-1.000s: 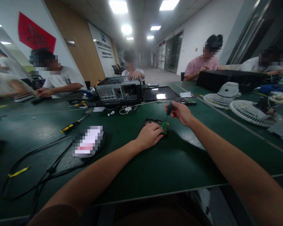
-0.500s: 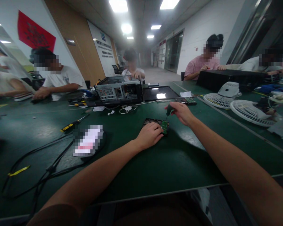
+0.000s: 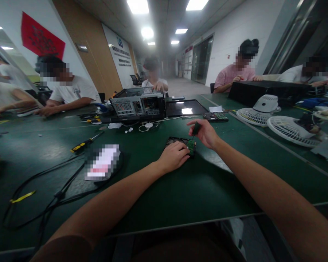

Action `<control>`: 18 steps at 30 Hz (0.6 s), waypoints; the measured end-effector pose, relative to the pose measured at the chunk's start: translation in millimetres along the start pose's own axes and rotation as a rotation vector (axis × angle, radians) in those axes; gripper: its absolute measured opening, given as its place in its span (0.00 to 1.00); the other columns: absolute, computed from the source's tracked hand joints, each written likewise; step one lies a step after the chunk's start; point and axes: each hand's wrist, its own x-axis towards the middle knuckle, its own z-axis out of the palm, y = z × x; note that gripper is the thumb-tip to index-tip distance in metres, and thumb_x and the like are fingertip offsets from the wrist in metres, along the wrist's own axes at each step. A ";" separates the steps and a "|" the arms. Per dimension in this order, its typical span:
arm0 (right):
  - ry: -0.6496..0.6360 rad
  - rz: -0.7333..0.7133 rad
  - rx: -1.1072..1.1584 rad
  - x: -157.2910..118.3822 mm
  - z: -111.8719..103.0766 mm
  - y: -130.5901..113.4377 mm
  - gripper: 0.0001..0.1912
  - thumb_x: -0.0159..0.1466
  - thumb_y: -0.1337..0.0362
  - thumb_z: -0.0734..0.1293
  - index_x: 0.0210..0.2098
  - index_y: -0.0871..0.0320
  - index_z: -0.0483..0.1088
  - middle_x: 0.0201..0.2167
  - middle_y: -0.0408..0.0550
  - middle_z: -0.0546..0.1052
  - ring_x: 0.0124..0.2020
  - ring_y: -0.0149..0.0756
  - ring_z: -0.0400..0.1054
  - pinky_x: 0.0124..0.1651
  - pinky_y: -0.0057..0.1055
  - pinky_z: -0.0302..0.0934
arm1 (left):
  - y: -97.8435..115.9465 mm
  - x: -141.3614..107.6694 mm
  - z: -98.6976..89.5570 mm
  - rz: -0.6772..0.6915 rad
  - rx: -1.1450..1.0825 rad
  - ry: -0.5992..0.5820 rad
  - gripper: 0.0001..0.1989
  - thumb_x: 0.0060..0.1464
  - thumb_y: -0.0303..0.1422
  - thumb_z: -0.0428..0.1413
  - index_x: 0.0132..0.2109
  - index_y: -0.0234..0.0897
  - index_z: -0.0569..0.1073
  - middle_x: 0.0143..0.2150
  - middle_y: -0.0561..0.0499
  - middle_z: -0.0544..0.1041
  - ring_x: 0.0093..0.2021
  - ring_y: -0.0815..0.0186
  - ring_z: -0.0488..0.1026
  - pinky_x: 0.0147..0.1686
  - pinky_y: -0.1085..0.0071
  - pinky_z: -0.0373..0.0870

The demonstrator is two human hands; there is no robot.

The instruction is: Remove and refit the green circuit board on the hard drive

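A hard drive with a green circuit board lies on the green table in front of me. My left hand is closed over its near left side and hides much of it. In my right hand, above the drive's far right part, is a small screwdriver with a dark handle. Its handle leans between my thumb and fingers, some of which are stretched out. The thin shaft points down to the board; whether its tip sits in a screw I cannot make out.
An opened computer case and a dark flat panel stand behind. Another circuit-board part lies right of them. At left are a yellow-black screwdriver and black cables; at right, white fan parts. Several people sit around the table.
My right hand has moved slightly left and its fingers have shifted on the screwdriver's handle. My left hand and the hard drive have stayed put.
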 end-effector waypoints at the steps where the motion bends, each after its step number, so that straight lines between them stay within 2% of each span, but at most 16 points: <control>1: 0.000 -0.009 -0.006 0.9 -0.7 0.8 0.18 0.64 0.48 0.67 0.39 0.56 0.78 0.25 0.45 0.76 0.29 0.37 0.71 0.39 0.35 0.67 | -0.3 0.0 0.5 0.003 0.001 0.007 0.11 0.70 0.37 0.54 0.51 0.38 0.78 0.51 0.43 0.77 0.52 0.56 0.73 0.54 0.57 0.72; 6: 0.076 -0.038 0.066 3.9 -0.9 4.9 0.17 0.61 0.48 0.71 0.30 0.56 0.75 0.26 0.46 0.76 0.31 0.37 0.71 0.40 0.35 0.69 | -1.4 -0.5 2.1 0.018 -0.008 0.028 0.11 0.70 0.37 0.54 0.51 0.37 0.78 0.50 0.42 0.77 0.52 0.55 0.74 0.53 0.57 0.72; 12: 0.085 0.016 0.128 1.3 1.9 3.6 0.17 0.61 0.48 0.69 0.29 0.55 0.72 0.31 0.48 0.79 0.36 0.40 0.75 0.40 0.35 0.69 | -1.1 -0.6 1.9 0.024 -0.006 0.039 0.11 0.70 0.37 0.54 0.50 0.37 0.78 0.51 0.42 0.77 0.52 0.55 0.74 0.53 0.57 0.73; 18: 0.118 0.033 0.118 3.0 -1.9 3.5 0.17 0.61 0.48 0.68 0.29 0.55 0.70 0.29 0.47 0.78 0.32 0.38 0.73 0.34 0.33 0.65 | -0.8 -0.2 1.4 0.025 -0.009 0.038 0.11 0.70 0.36 0.54 0.50 0.37 0.78 0.50 0.42 0.77 0.51 0.56 0.74 0.53 0.57 0.73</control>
